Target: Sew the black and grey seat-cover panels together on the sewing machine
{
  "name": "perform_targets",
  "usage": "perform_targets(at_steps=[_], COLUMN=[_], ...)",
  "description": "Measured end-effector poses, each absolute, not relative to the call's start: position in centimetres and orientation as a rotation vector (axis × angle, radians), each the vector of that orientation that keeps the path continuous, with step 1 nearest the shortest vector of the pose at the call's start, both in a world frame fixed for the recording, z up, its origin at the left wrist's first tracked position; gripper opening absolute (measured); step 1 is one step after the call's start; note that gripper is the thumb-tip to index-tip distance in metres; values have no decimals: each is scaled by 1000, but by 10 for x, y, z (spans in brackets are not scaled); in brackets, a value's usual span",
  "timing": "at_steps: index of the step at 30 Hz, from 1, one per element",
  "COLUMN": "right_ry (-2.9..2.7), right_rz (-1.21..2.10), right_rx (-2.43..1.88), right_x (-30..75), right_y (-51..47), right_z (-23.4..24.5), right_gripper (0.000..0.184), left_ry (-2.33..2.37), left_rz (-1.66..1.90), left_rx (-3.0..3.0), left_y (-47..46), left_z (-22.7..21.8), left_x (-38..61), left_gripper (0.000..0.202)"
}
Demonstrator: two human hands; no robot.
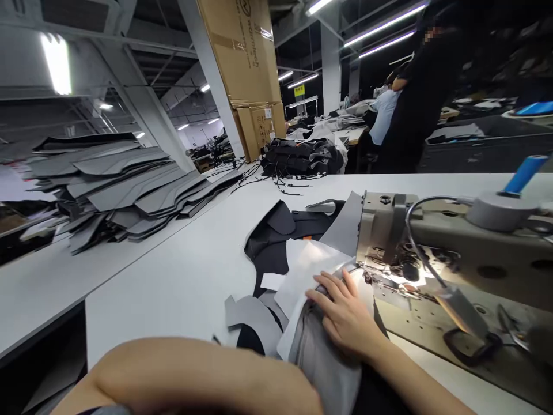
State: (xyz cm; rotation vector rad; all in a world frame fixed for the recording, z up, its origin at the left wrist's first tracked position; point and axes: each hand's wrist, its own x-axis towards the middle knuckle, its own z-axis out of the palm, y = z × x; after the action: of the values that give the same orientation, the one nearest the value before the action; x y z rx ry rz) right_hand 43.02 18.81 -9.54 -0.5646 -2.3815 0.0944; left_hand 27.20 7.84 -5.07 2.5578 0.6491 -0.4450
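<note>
Here the right hand (345, 317) lies flat on the grey cloth (319, 357), palm down, fingers (322, 300) spread a little and pointing left and far; they press the cloth and close on nothing. The cloth sits on the desk (173, 276) at the near edge, just left of the sewing machine (453, 253), and its long axis runs from the person toward the machine's lit needle area (406, 268), which lies just right of and beyond the fingertips. White pieces (302, 271) and black pieces (276, 242) spread out beyond the hand, touching the cloth. The right forearm comes in from the near right, low over the desk. The left arm (194, 374) crosses the near edge as a bent elbow; its hand is out of view, so the right hand is the nearer one to the cloth. Far left, a stack of grey panels (116, 184) rests on the desk, well apart. A person (415, 92) in black stands far right.
</note>
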Motion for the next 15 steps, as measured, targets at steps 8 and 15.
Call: perform_targets(at_steps=[8,15], right_ry=[-2246,-2253], right_rz=[192,400], right_rx=[-541,-743], right_x=[426,430], right_y=[186,201], right_z=[-106,-110], right_gripper=[45,57], left_ry=[1926,1687], left_rz=[340,572], left_rx=[1806,1695], left_y=[226,218], left_z=[-25,19], left_x=[232,217], left_gripper=[27,50])
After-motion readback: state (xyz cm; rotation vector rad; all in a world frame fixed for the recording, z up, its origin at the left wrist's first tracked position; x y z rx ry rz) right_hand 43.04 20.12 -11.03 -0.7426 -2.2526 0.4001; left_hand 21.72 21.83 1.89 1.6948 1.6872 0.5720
